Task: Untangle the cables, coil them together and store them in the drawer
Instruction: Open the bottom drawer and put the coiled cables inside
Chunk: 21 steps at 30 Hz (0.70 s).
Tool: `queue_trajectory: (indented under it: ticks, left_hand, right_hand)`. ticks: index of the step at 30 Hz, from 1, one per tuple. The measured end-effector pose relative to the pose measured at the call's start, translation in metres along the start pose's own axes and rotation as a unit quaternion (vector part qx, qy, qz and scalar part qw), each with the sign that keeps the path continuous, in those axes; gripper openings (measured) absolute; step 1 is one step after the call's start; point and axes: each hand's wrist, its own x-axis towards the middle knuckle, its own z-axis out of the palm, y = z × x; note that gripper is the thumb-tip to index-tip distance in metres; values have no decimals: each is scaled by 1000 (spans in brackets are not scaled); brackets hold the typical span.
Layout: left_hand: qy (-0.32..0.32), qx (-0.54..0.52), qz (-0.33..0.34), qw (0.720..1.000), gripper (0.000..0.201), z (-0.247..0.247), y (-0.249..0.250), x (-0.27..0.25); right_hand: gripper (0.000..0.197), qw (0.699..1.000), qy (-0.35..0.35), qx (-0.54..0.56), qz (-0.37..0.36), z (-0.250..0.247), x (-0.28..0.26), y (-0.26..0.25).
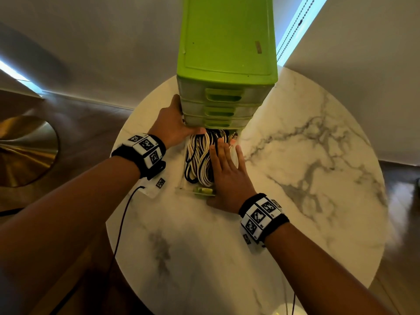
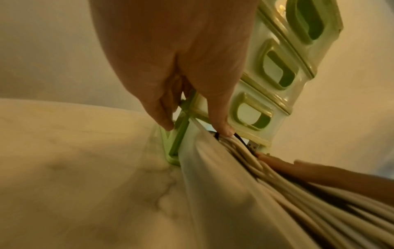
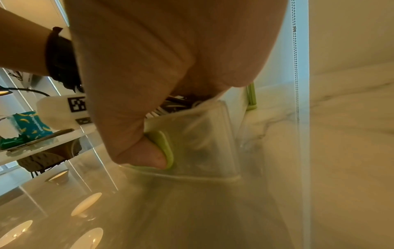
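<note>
— So where are the cables (image 1: 200, 155)?
— Coiled in the open bottom drawer (image 3: 204, 144). Right hand (image 1: 227, 176) presses them flat-fingered, thumb on the handle; left hand (image 1: 175, 123) grips the cabinet (image 1: 227, 64), steadying it.

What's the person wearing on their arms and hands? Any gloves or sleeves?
No gloves or sleeves: the left hand and right hand are bare. Each wrist carries a black band set with white tiles printed with black square codes. A thin black cable trails by the left forearm.
</note>
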Motion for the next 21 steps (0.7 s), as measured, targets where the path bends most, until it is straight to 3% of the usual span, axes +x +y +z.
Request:
queue_trajectory:
  ticks: [11,21]
  left_hand:
    - [-23,63,39,997,94,-4,2,2]
    - [-60,80,44,994,92,-14,2,8]
  right_hand:
    - [143,998,-34,48,-25,-17,4,14]
    - [153,996,-63,-28,-64,-28,20,46]
